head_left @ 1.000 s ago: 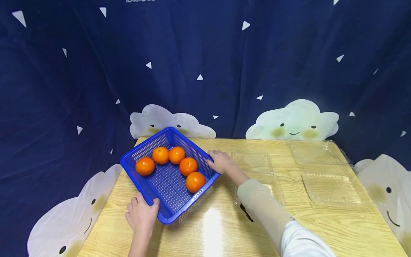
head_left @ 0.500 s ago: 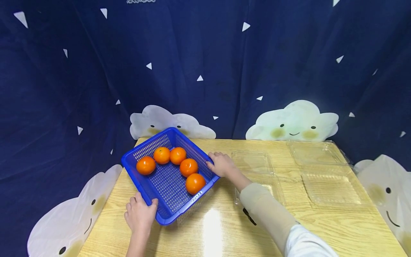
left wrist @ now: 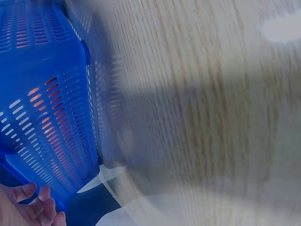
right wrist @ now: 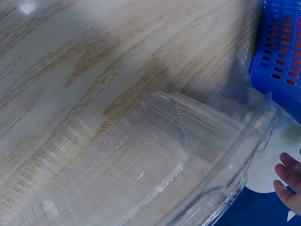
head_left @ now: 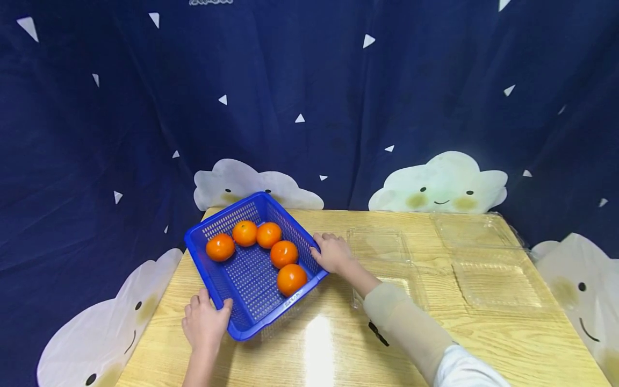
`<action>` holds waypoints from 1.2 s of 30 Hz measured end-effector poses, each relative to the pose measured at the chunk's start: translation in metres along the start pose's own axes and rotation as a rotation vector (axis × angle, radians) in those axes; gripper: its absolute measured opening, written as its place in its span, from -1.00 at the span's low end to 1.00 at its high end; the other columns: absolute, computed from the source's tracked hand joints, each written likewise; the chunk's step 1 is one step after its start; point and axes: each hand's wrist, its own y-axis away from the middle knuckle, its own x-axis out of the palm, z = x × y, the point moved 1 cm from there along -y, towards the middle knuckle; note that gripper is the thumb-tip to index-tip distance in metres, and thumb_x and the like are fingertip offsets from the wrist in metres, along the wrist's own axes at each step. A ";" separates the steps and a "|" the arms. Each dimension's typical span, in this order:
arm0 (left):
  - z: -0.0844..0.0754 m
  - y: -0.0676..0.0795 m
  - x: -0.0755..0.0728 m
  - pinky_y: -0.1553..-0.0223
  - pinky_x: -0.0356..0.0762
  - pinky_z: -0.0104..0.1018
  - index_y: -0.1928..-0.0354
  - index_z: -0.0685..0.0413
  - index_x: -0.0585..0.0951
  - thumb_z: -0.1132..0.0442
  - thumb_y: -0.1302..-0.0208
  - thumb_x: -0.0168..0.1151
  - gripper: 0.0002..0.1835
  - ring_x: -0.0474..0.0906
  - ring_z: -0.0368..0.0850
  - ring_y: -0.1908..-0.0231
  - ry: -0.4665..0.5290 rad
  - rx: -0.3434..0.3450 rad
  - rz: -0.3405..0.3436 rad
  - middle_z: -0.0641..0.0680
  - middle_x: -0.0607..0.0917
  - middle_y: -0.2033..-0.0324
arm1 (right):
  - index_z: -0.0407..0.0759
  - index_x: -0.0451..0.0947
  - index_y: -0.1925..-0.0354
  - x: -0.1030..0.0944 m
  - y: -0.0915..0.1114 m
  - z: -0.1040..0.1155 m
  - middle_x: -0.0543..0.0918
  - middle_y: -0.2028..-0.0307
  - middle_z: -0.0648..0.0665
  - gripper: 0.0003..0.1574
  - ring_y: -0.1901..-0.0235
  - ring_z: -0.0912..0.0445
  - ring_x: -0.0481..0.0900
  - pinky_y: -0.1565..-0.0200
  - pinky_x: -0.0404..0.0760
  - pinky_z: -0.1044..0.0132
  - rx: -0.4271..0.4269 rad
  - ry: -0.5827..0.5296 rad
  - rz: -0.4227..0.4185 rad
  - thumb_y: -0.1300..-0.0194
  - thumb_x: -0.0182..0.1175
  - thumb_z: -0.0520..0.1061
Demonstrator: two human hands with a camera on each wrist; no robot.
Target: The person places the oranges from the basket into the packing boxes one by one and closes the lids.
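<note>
A blue plastic basket (head_left: 247, 274) with perforated walls stands angled at the table's left side. Several oranges (head_left: 283, 253) lie inside it, lining its back and right walls. My left hand (head_left: 205, 322) grips the rim at the near left, thumb on top and fingers outside. In the left wrist view, that hand's curled fingers (left wrist: 44, 207) show at the basket's edge. At the opposite side my right hand (head_left: 333, 253) holds the right rim. Its fingers (right wrist: 288, 172) appear beside the basket's outer wall (right wrist: 277, 61) in the right wrist view.
An open clear plastic clamshell box (head_left: 379, 244) lies right of the basket, partly behind my right forearm. Another clear clamshell (head_left: 498, 282) lies open farther right. A small black object (head_left: 379, 334) is beside the right sleeve. A dark blue curtain (head_left: 338, 97) hangs behind the wooden table (head_left: 285, 360).
The basket has turned slightly, its near corner shifting a little left, with the oranges inside. My left hand has moved slightly left and down with the rim; my right hand has shifted slightly downward.
</note>
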 end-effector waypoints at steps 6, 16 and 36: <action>0.004 -0.003 -0.002 0.32 0.28 0.15 0.13 0.28 0.43 0.03 0.04 0.23 -0.49 0.39 0.31 0.22 0.011 0.034 -0.009 0.36 0.50 0.27 | -0.16 0.37 -0.16 0.001 0.006 0.004 0.55 0.03 -0.20 -0.41 0.01 -0.06 0.49 0.04 0.47 0.01 0.010 0.023 -0.031 -0.32 -0.11 0.14; 0.013 -0.013 -0.003 0.38 0.31 0.05 0.20 0.26 0.43 0.05 0.04 0.25 -0.54 0.42 0.22 0.30 0.035 0.075 0.015 0.28 0.52 0.36 | -0.15 0.40 -0.10 0.004 0.015 0.010 0.57 0.10 -0.20 -0.46 0.07 -0.06 0.51 0.11 0.49 0.03 0.030 0.027 -0.086 -0.29 -0.07 0.13; 0.031 -0.037 -0.006 0.44 0.29 -0.04 0.23 0.18 0.39 0.06 -0.02 0.24 -0.61 0.38 0.14 0.35 0.026 0.153 0.107 0.20 0.49 0.40 | -0.23 0.45 0.06 0.006 0.031 0.028 0.59 0.26 -0.24 -0.55 0.23 -0.10 0.55 0.24 0.52 0.04 0.070 -0.011 -0.157 -0.25 -0.01 0.06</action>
